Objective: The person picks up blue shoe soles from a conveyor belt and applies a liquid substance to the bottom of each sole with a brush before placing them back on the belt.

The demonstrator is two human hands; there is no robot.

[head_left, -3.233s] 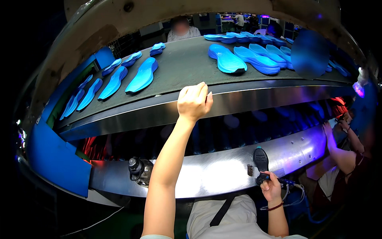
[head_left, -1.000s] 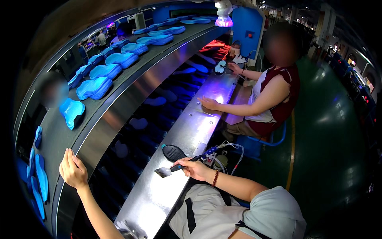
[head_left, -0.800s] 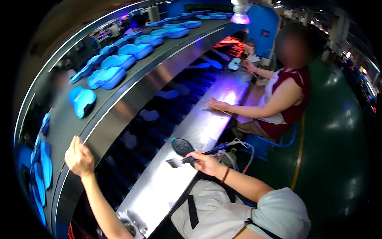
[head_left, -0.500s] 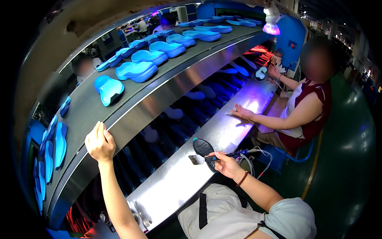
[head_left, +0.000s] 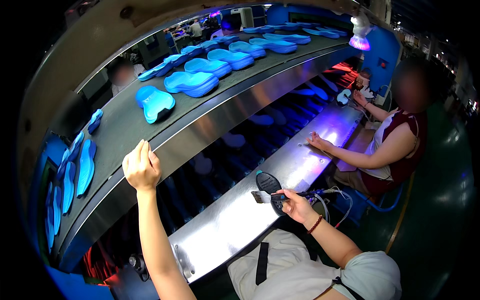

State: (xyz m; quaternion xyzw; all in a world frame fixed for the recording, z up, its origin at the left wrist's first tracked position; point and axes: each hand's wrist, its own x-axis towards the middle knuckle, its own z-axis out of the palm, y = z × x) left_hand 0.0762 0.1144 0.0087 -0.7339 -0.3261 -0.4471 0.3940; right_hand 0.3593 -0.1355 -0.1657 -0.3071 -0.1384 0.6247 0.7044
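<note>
A flat brush (head_left: 273,197) was grasped by the right hand (head_left: 298,206) over a black shoe outsole (head_left: 268,183); the left hand (head_left: 142,166), fingers released, was placed at the conveyor belt's (head_left: 117,131) edge.

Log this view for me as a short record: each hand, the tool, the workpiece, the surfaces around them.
Left hand: by the conveyor's metal edge, nothing visible in it; contact unclear
Right hand: gripping the brush
Brush: flat, bristles pointing left, overlapping the black sole in view; contact unclear
Black sole: on the metal ledge, partly hidden by brush and hand
Upper belt: dark, carrying blue soles
Right side: seated co-worker, lit lamp above
</note>
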